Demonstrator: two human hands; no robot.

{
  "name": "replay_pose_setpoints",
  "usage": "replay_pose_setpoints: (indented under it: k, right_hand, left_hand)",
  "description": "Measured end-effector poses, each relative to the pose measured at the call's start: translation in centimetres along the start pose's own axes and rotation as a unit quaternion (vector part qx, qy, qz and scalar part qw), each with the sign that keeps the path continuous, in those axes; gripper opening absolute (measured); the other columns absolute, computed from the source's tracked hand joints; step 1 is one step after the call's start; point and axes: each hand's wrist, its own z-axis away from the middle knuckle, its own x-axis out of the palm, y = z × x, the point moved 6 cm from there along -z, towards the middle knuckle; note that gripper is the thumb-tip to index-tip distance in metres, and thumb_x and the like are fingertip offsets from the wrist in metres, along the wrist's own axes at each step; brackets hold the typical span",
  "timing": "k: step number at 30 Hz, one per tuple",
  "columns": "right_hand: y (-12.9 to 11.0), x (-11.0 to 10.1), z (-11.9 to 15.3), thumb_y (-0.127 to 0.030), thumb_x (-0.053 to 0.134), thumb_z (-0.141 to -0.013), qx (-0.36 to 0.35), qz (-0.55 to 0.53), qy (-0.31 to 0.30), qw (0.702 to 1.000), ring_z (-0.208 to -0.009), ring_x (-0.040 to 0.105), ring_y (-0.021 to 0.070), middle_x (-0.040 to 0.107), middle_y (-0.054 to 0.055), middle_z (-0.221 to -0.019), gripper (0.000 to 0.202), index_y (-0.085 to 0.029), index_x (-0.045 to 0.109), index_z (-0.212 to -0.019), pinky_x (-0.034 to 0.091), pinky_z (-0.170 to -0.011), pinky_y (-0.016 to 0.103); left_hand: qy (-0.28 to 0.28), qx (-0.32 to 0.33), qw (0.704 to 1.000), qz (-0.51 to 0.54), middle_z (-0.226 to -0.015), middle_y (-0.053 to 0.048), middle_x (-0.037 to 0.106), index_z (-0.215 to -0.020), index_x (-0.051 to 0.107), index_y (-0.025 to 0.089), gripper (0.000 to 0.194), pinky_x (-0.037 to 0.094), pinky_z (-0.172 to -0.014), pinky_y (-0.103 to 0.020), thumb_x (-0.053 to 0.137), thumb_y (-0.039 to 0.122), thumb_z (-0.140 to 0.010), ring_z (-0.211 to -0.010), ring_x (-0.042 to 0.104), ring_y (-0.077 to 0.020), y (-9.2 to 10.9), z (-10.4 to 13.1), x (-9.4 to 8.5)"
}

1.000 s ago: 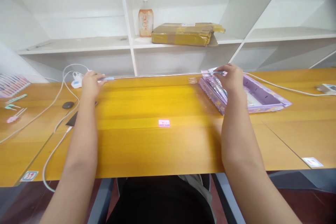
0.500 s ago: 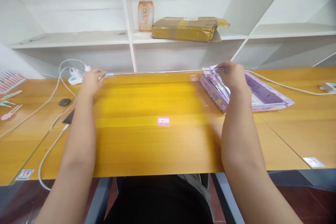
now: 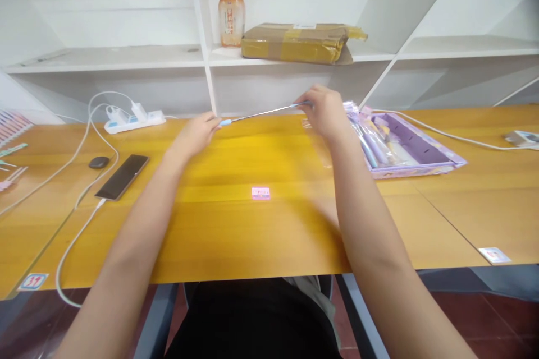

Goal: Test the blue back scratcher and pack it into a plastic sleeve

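Note:
A thin silvery rod (image 3: 263, 113) with light blue ends is stretched between my two hands, above the back part of the wooden table (image 3: 252, 241). My left hand (image 3: 197, 133) pinches its left end, and my right hand (image 3: 323, 109) grips the right end, slightly higher. The rod slants up to the right. Below it, a small pink card (image 3: 260, 193) lies flat on the table. To the right of my right hand sits an open purple box (image 3: 421, 143) holding several pens in clear wrappers.
On the left are a phone (image 3: 122, 177) on a white cable, a black mouse-like object (image 3: 99, 162) and a power strip (image 3: 138, 122). Pens lie at the far left edge. A bottle (image 3: 231, 17) and a taped cardboard box (image 3: 295, 44) stand on the shelf behind.
Both hands have moved toward each other, and the rod between them now looks much shorter. The phone, the power strip and more of the purple box have come into view.

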Motion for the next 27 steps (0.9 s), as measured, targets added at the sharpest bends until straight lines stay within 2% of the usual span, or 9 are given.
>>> replay_pose_setpoints:
  k: [2, 4, 7, 10, 12, 18, 24, 27]
  right_hand:
    - [-3.5, 1.2, -0.4, -0.02, 0.058, -0.102, -0.031, 0.008, -0.014, 0.999, -0.109, 0.066, 0.0338, 0.073, 0.013, -0.11, 0.021, -0.024, 0.078, -0.104, 0.053, -0.094, 0.046]
    - [-6.4, 2.5, -0.4, -0.015, 0.055, -0.102, -0.048, 0.025, -0.032, 0.998, -0.108, 0.065, 0.0327, 0.072, 0.014, -0.11, 0.023, -0.022, 0.077, -0.106, 0.05, -0.089, 0.043]
    - [-8.6, 3.9, -0.3, -0.012, 0.055, -0.102, -0.042, 0.044, -0.055, 0.997, -0.103, 0.064, 0.0312, 0.072, 0.014, -0.113, 0.023, -0.021, 0.075, -0.108, 0.045, -0.083, 0.039]
    - [-8.6, 4.4, -0.3, -0.014, 0.062, -0.1, -0.04, 0.014, -0.08, 0.996, -0.103, 0.066, 0.0312, 0.074, 0.013, -0.112, 0.016, -0.021, 0.075, -0.106, 0.044, -0.083, 0.038]
    - [-8.4, 4.3, -0.4, -0.016, 0.066, -0.098, -0.049, -0.015, -0.09, 0.995, -0.105, 0.067, 0.0313, 0.075, 0.012, -0.112, 0.013, -0.021, 0.076, -0.105, 0.045, -0.086, 0.038]
    - [-8.2, 3.7, -0.4, -0.021, 0.069, -0.1, -0.059, -0.035, -0.094, 0.993, -0.103, 0.069, 0.0306, 0.076, 0.011, -0.112, 0.009, -0.021, 0.077, -0.104, 0.045, -0.086, 0.038]
    - [-8.3, 4.2, -0.3, -0.025, 0.07, -0.101, -0.056, -0.04, -0.105, 0.992, -0.102, 0.069, 0.03, 0.077, 0.01, -0.111, 0.008, -0.022, 0.077, -0.103, 0.046, -0.086, 0.038]
    - [-6.7, 3.5, -0.5, -0.023, 0.068, -0.1, -0.032, -0.015, -0.086, 0.996, -0.105, 0.068, 0.0317, 0.077, 0.011, -0.112, 0.009, -0.022, 0.076, -0.103, 0.046, -0.085, 0.039]
  left_hand:
    - [0.014, 0.019, 1.0, 0.015, -0.104, -0.012, 0.066, -0.108, 0.073, 0.02, 0.03, 0.049, -0.083, -0.04, 0.045, 0.027, -0.113, -0.086, 0.061, -0.0247, 2.2, -0.6, 0.4]
    - [0.032, 0.028, 0.999, 0.024, -0.104, -0.011, 0.065, -0.107, 0.071, 0.02, 0.031, 0.049, -0.081, -0.039, 0.041, 0.026, -0.114, -0.086, 0.059, -0.0241, 3.6, -1.0, 0.2]
    - [0.04, 0.028, 0.999, 0.004, -0.107, -0.012, 0.065, -0.108, 0.07, 0.02, 0.031, 0.05, -0.084, -0.041, 0.04, 0.025, -0.114, -0.093, 0.062, -0.0265, 4.4, -1.2, -0.7]
    - [0.006, 0.012, 0.999, -0.043, -0.109, -0.014, 0.068, -0.11, 0.071, 0.019, 0.023, 0.05, -0.085, -0.042, 0.048, 0.021, -0.108, -0.1, 0.064, -0.0294, 4.9, -1.3, -1.7]
    - [-0.018, -0.024, 0.996, -0.081, -0.108, -0.015, 0.07, -0.107, 0.071, 0.018, 0.019, 0.05, -0.082, -0.042, 0.053, 0.017, -0.102, -0.104, 0.066, -0.0321, 5.2, -1.3, -2.1]
    - [-0.073, -0.108, 0.984, -0.12, -0.101, -0.015, 0.076, -0.101, 0.073, 0.019, 0.028, 0.049, -0.078, -0.042, 0.046, 0.013, -0.101, -0.1, 0.07, -0.0331, 5.5, -1.5, -2.3]
    - [-0.069, -0.134, 0.98, -0.13, -0.096, -0.017, 0.075, -0.1, 0.076, 0.019, 0.032, 0.049, -0.079, -0.043, 0.044, 0.017, -0.101, -0.101, 0.068, -0.0348, 4.3, -1.5, -2.4]
    - [-0.061, -0.137, 0.977, -0.154, -0.093, -0.015, 0.075, -0.097, 0.075, 0.02, 0.033, 0.049, -0.083, -0.044, 0.042, 0.015, -0.099, -0.105, 0.066, -0.0354, 2.5, -1.4, -2.7]
